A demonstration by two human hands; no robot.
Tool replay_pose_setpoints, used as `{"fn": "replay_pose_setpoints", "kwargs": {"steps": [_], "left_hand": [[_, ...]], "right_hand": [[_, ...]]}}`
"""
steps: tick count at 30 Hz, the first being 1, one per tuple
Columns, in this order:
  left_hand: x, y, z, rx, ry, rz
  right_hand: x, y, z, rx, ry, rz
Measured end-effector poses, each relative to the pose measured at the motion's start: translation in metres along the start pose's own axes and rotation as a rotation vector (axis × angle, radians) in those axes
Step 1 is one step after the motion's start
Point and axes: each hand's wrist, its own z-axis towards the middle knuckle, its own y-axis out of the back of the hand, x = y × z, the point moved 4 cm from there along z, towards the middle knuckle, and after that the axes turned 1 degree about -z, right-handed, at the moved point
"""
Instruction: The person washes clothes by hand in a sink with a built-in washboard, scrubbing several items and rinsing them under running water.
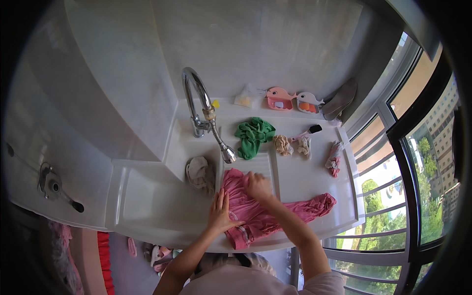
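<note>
A wet pink garment lies across the ridged washboard and the front of the white laundry sink, one long part stretching right over the flat counter. My left hand rests spread on its left side, thumb apart from the fingers. Higher up on the cloth, my right hand is curled closed on a bit of the pink fabric; blur and the knuckles hide most of what lies under it. Just beyond both hands hangs the chrome spray head of a gooseneck faucet.
A grey-white cloth sits in the basin. Behind the washboard are a green cloth, beige socks, a brush and a pink-and-white bundle. Whale-shaped soap dishes line the back ledge; windows border the right.
</note>
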Motion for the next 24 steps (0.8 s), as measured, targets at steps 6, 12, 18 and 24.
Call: {"fn": "replay_pose_setpoints", "kwargs": {"steps": [6, 12, 18, 24], "left_hand": [[0.001, 0.002, 0.001, -0.042, -0.016, 0.011], [0.003, -0.002, 0.000, 0.003, -0.010, -0.002], [0.003, -0.002, -0.002, -0.018, -0.030, -0.002], [0.002, -0.004, -0.001, -0.014, -0.021, -0.039]], "right_hand": [[0.004, -0.001, 0.004, 0.012, -0.271, 0.099], [0.024, 0.005, -0.019, 0.067, 0.038, 0.203], [-0.136, 0.051, 0.015, -0.104, -0.227, 0.139], [-0.203, 0.072, -0.051, 0.056, -0.496, 0.514]]}}
